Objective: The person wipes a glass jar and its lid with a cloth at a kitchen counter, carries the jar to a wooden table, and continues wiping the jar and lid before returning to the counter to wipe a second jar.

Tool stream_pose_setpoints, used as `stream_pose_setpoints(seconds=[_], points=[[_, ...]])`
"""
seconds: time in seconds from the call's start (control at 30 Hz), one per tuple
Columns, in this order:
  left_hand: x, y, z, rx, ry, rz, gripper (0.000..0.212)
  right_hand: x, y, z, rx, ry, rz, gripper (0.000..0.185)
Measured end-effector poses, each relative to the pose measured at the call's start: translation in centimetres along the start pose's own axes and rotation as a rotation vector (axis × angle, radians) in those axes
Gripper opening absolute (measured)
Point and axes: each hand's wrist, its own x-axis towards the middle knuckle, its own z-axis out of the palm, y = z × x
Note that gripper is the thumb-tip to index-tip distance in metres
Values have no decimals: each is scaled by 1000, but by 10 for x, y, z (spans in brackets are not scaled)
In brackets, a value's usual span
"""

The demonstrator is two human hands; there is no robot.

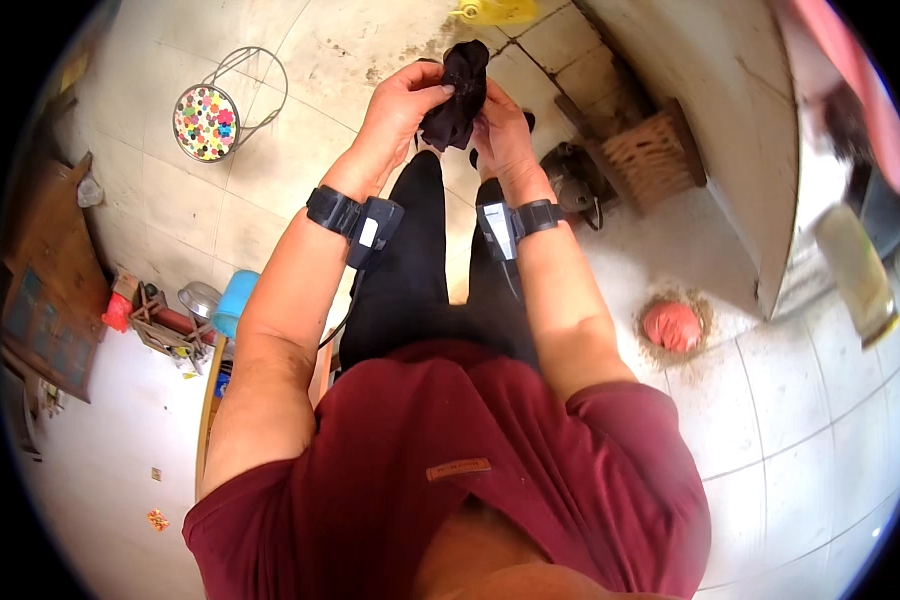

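Observation:
A crumpled piece of dark cloth [461,90], nearly black with a purplish tint, is held up in front of my legs. Its left side is pinched between the thumb and fingers of my left hand [399,105]. My right hand [504,129] grips the lower right side, and the cloth partly hides those fingertips. What kind of garment or rag it is cannot be made out. Each wrist carries a black strap with a small box, the left box [375,232] and the right box [498,231], with a thin cable running from each.
A round stool [205,124] with a flower-patterned seat stands on the tiles at left. A blue bucket [236,304] and metal basin [199,298] are near my left elbow. To the right are a wooden chair [649,150], a dark pot [570,180] and a red bundle [673,326].

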Motion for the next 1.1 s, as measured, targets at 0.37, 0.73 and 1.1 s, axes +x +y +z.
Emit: stream_pose_setpoints(seconds=[0.37, 0.73, 1.1], points=[[-101, 80, 118, 861, -39, 321, 13, -138, -116, 6, 601, 28, -370, 47], [-209, 120, 344, 1336, -464, 1221, 7, -267, -226, -89, 803, 299, -577, 38], [-112, 116, 495, 950, -313, 1400, 92, -363, -405, -175, -38, 1034, -1050, 21]])
